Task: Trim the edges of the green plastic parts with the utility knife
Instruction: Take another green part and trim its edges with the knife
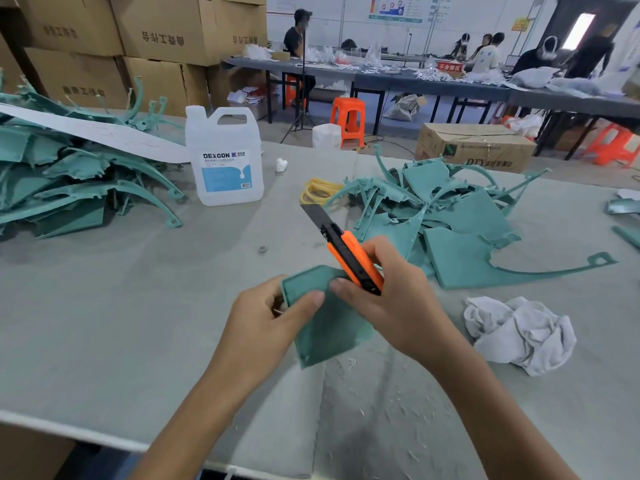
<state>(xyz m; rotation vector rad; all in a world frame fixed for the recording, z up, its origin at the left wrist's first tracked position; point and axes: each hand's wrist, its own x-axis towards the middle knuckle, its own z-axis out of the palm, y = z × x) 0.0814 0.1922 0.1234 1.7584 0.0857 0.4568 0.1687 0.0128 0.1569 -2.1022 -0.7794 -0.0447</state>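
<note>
The grey table (138, 323) is carrying two heaps of green plastic parts, a left heap (69, 181) and a right heap (450, 230), so much trimming is probably remaining. The left hand (266, 317) is pinching one green panel (329, 327) near the table's front. The right hand (391, 292) is gripping the orange utility knife (349, 254), blade lifted clear. Pale shavings (360, 410) are hinting at finished cuts.

I work at a wide grey felt-covered worktable (104, 323). Behind it on my left, brown cardboard boxes (162, 32) with printed lettering are stacked high. Across the grey floor (273, 133) runs a long dark grey table (433, 86) on black legs, with people (298, 36) at it. Orange plastic stools (348, 121) stand near it, and a brown cardboard carton (478, 147) sits on the floor. The far white wall (329, 15) carries a printed poster (398, 6); a bright doorway (581, 31) glows at the far right.
</note>
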